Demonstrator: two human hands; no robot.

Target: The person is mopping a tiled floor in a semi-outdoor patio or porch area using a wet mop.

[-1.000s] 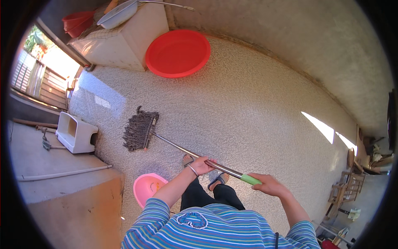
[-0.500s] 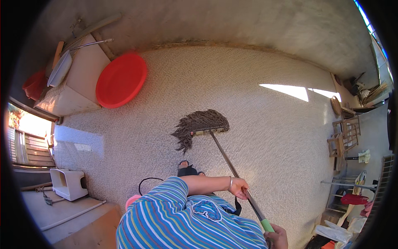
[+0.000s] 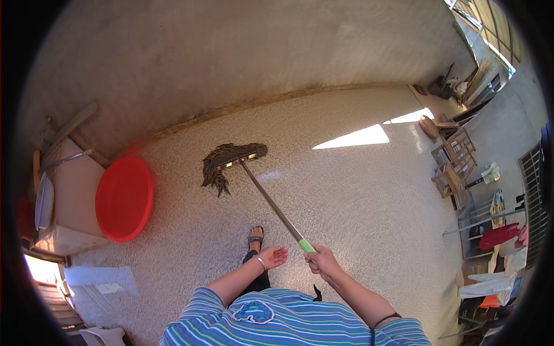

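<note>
A mop with a metal pole, a green grip and a dark grey-brown shaggy head reaches away from me, its head flat on the speckled floor. My right hand is wrapped round the green grip near the pole's upper end. Just left of the pole, my left hand is off it, palm turned up and fingers loosely stretched, holding nothing. A bangle circles that wrist. Below the left hand, my sandalled foot stands on the floor.
A large red basin leans against a pale box-like block at the left. Wooden chairs line the right side, with a rack of cloths and bags nearer me. A bare wall closes off the far side.
My left hand has let go of the pole and moved left. My right hand, still on the green grip, has come forward. The view has shifted, with the basin now farther left.
</note>
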